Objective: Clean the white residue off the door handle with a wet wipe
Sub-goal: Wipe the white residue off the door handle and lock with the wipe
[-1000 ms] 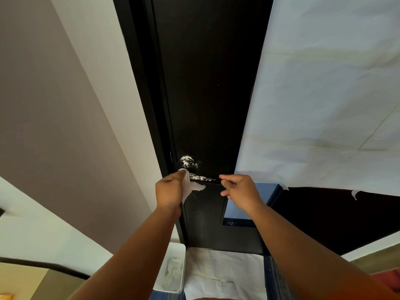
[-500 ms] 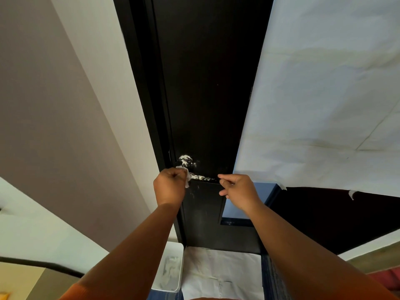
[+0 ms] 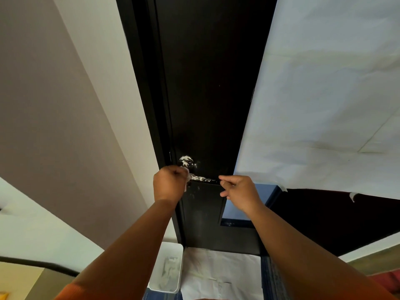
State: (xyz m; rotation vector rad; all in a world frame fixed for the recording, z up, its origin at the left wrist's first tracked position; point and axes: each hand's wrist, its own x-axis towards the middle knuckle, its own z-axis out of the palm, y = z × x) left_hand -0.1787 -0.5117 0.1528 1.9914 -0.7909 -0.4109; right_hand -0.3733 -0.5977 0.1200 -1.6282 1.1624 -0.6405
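A tall dark door (image 3: 207,94) fills the middle of the view, with a pale paper sheet (image 3: 324,94) hanging to its right and a white bin (image 3: 166,269) on the floor at its near left. Low on the door sits the door handle (image 3: 201,179), a lever running right from a round base, both crusted with white residue (image 3: 185,160).

The left hand (image 3: 170,185) is fisted around the wet wipe (image 3: 187,174), pressing it at the lever's left end just below the base. The right hand (image 3: 239,192) pinches the lever's right tip between thumb and forefinger, the other fingers loosely spread.

To wipe well, I judge the right hand should hold the lever steady while the left drags the wipe rightward along it with firm pressure, refolding to a clean face before tackling the base.

Compared with a second earlier, the wipe is bunched tighter inside the fist, with no loose corner trailing down, and specks show on the door below the lever.
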